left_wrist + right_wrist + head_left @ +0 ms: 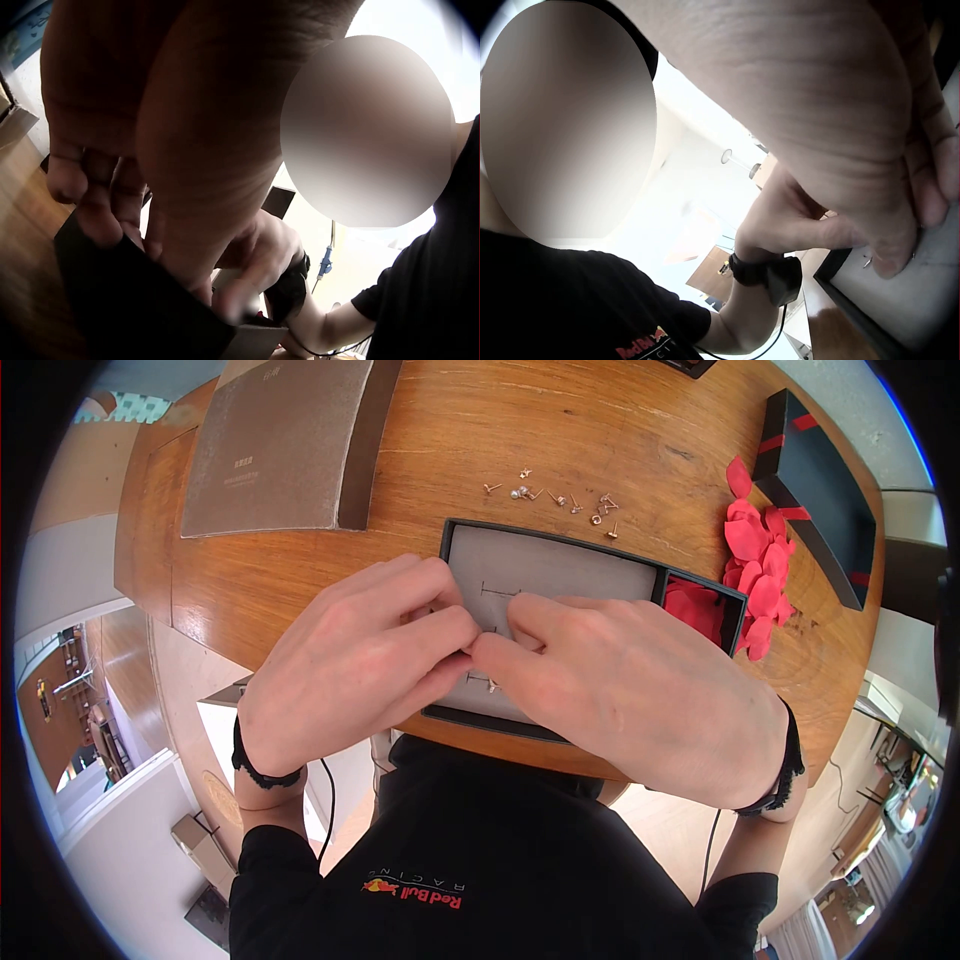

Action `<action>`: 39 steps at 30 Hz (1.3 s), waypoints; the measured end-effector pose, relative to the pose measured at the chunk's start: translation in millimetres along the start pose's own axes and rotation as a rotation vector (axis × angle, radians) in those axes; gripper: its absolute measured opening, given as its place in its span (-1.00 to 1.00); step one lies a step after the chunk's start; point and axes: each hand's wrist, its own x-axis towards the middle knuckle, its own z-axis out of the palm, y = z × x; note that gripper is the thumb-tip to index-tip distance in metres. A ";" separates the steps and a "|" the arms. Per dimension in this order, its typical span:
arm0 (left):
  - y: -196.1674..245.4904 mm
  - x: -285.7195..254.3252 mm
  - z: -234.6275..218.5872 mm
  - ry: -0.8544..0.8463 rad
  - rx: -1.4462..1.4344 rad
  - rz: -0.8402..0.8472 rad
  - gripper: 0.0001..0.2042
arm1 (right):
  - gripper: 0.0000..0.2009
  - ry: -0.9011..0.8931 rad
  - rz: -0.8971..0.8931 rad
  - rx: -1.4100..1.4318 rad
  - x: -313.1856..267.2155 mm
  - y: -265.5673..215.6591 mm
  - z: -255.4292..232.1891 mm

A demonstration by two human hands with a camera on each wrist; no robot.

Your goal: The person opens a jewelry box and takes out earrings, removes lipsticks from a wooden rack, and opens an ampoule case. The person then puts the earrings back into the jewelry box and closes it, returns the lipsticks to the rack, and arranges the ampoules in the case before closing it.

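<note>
Over the grey padded insert (560, 560) of a black box, both hands meet fingertip to fingertip. My left hand (365, 650) comes from the left with bent fingers, its thumb and forefinger tips close together near the middle of the insert. From the right, my right hand (620, 685) brings its thumb and forefinger against them, low over the padding. Whatever lies between the fingertips is hidden, so I cannot tell what they hold. One small earring (493, 685) sits on the insert just below the fingers. A short slit shows in the padding above them.
Several loose stud earrings (557, 500) lie on the wooden table (450, 420) beyond the box. Red petals (762, 575) spread at right beside a black lid (820, 500) with red ribbon; more petals fill the box's side compartment (695, 607). A large brown box (275, 450) stands at left.
</note>
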 end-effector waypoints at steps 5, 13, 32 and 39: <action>15.5 -1.4 -3.9 0.044 0.093 0.014 -0.73 | -0.78 -0.055 0.075 0.055 -4.8 3.5 -12.5; 17.5 0.6 4.3 -0.060 0.196 0.145 -0.73 | -0.78 -0.108 0.158 0.129 -0.6 4.6 -14.0; 17.8 2.2 -13.4 -0.051 0.190 0.134 -0.72 | -0.74 -0.073 0.103 0.096 -4.6 4.5 -14.1; 16.0 2.4 -12.2 0.009 0.317 0.138 -0.73 | -0.72 -0.093 0.135 0.054 -2.6 2.2 -14.1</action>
